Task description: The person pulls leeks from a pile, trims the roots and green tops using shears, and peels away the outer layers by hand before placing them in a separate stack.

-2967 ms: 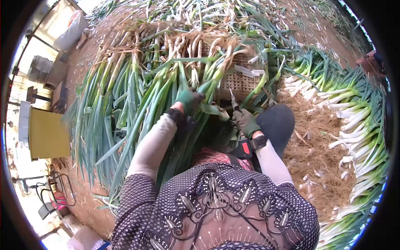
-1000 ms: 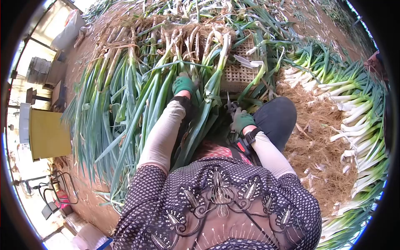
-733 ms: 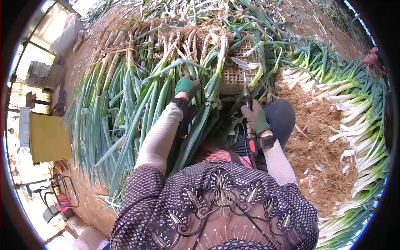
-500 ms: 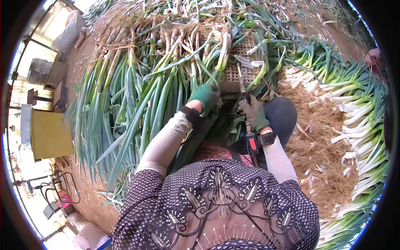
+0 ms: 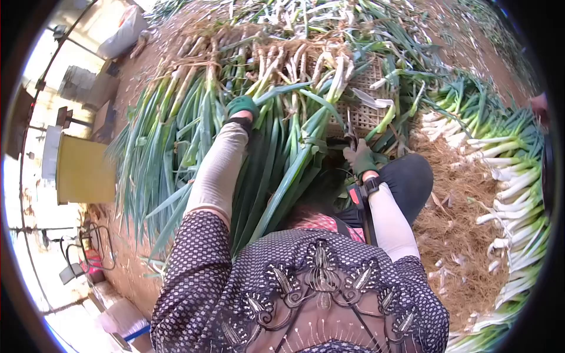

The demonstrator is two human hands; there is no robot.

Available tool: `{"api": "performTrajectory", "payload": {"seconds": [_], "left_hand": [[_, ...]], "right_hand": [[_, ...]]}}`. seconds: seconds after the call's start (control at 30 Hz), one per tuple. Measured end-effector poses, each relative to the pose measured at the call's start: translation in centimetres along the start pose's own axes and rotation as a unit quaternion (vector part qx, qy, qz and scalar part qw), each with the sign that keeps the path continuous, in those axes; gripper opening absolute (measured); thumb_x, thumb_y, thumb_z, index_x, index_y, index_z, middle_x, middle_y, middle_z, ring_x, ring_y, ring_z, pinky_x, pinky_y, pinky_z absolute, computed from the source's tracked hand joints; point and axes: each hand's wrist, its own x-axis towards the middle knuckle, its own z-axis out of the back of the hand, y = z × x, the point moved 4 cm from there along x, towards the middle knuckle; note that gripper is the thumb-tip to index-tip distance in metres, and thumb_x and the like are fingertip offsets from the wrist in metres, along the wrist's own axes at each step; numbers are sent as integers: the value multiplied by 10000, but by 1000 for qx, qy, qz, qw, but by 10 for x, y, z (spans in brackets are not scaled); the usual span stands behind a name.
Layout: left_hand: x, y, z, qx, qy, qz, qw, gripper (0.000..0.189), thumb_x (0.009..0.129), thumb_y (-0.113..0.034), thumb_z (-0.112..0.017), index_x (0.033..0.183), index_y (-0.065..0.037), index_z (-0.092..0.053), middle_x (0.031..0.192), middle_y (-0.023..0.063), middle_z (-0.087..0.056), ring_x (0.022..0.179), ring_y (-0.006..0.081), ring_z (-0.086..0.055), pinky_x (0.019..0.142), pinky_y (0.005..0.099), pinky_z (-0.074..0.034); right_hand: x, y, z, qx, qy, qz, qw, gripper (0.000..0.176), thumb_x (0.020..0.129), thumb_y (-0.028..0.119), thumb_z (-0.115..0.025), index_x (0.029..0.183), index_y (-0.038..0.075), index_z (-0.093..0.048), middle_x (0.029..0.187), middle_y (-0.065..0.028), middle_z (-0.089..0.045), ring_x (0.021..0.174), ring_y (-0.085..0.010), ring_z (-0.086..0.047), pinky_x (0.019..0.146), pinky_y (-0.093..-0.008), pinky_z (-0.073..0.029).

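Note:
My left hand, in a green glove, is closed among the stalks of a large pile of long green onions; its fingertips are partly hidden by leaves. In my right hand, also gloved, is a thin metal wand-like tool, its tip pointing away from me. The unpeeled onions lie with brown roots at the far end and long leaves toward me. Just beyond my right hand stands a woven crate, with a few loose leaves over it.
On the right, peeled white onions lie in a curved row around a heap of brown roots and scraps. A yellow bin stands at left, near cardboard boxes and a white sack. Someone's hand shows at the far right edge.
My left hand has moved left and away from me, from beside the tool to the pile's stalks. The right hand keeps the tool in nearly the same place. The view has shifted slightly.

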Motion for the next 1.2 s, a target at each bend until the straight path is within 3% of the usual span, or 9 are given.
{"api": "performTrajectory", "payload": {"seconds": [0.17, 0.33, 0.47, 0.6, 0.7, 0.77, 0.83, 1.03, 1.2], "left_hand": [[-3, 27, -25, -109, -40, 134, 984, 536, 740, -346, -723, 1177, -44, -653, 1144, 219, -666, 1064, 338, -658, 919, 436, -521], [-20, 28, 13, -147, 18, 49, 988, 580, 715, -346, -708, 1178, -5, -631, 1135, 244, -659, 1045, 360, -655, 898, 409, -518], [-41, -9, 102, -264, -65, -41, 962, 495, 711, -390, -688, 962, 36, -674, 814, 175, -695, 762, 277, -682, 708, 369, -522], [-90, -66, 140, -302, 36, -103, 947, 539, 738, -446, -723, 924, 59, -687, 695, 127, -676, 647, 206, -659, 662, 355, -519], [-72, -90, 37, -234, 66, -158, 957, 524, 753, -426, -695, 957, 57, -685, 827, 198, -697, 748, 307, -680, 716, 400, -531], [-93, -94, -14, -271, 111, -69, 954, 548, 758, -419, -676, 1032, 56, -662, 940, 237, -688, 886, 369, -671, 804, 418, -526], [-107, -90, -59, -326, 41, -38, 944, 581, 755, -417, -671, 1102, 47, -633, 1026, 261, -670, 986, 389, -650, 881, 421, -506], [-136, -107, -16, -308, 102, -40, 945, 570, 799, -375, -644, 1206, 19, -580, 1099, 280, -649, 1045, 397, -634, 923, 436, -486], [-140, -112, -26, -300, 76, -65, 949, 569, 830, -376, -646, 1288, -49, -558, 1114, 266, -650, 1051, 397, -630, 928, 433, -487]], "right_hand": [[19, -25, -35, -292, -14, -25, 956, 888, 746, 356, -729, 1421, -6, -279, 1353, -255, -490, 1221, -402, -528, 1023, -483, -422], [-18, -9, -15, -353, 45, -20, 934, 1053, 707, 428, -743, 1491, 2, -183, 1454, -227, -380, 1291, -394, -440, 1070, -509, -344], [-12, -17, -16, -267, 44, -2, 963, 823, 739, 427, -697, 1344, -36, -386, 1292, -289, -526, 1166, -412, -561, 988, -454, -452], [-5, -16, -11, -143, 15, 23, 989, 646, 755, 414, -675, 1184, -38, -504, 1143, -310, -614, 1076, -426, -613, 928, -459, -482], [-4, -24, -14, -21, -4, 57, 998, 548, 755, 387, -679, 1113, -6, -542, 929, -244, -656, 867, -373, -657, 778, -435, -522], [-12, -16, -11, 92, 29, 50, 994, 527, 759, 379, -682, 1108, 10, -543, 826, -188, -647, 753, -309, -655, 704, -402, -529], [-27, -10, -3, 196, 80, 49, 976, 439, 828, 284, -658, 1152, 12, -540, 740, -66, -591, 642, -156, -596, 588, -312, -497], [-110, 43, 13, 264, 228, 109, 931, 410, 890, 203, -614, 1251, 31, -524, 788, -3, -592, 665, -84, -568, 598, -244, -470], [-89, 57, 9, 180, 180, 156, 954, 345, 859, 292, -626, 1084, 34, -581, 737, -65, -618, 682, -151, -583, 657, -312, -481]]}}
